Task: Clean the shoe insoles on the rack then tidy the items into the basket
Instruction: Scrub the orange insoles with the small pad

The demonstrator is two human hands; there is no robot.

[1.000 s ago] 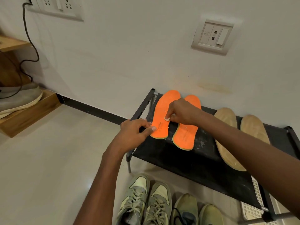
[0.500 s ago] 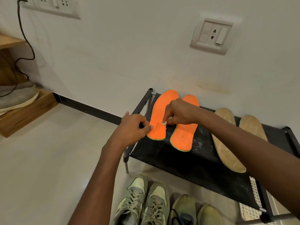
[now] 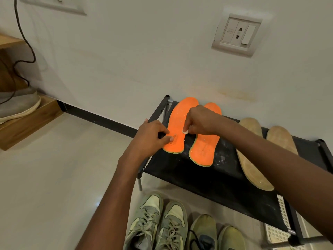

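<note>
Left hand (image 3: 150,137) pinching orange insole (image 3: 177,127) heel on rack (image 3: 212,179), right hand (image 3: 200,121) gripping small white scrap (image 3: 185,131) against it

Left hand (image 3: 151,136) pinning the left orange insole (image 3: 177,127) on black rack (image 3: 207,179), right hand (image 3: 201,120) pinching a small white wad (image 3: 185,131) (material unclear) against it, tan insoles (image 3: 252,152) alongside

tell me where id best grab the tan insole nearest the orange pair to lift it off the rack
Probably the heel end of that tan insole, coming from the front of the rack. It lies flat with its toe toward the wall, and its heel reaches close to the front edge, so a thumb-and-finger pinch there looks clear. The right forearm now crosses above its middle, and the second tan insole sits close on the far side.
</note>
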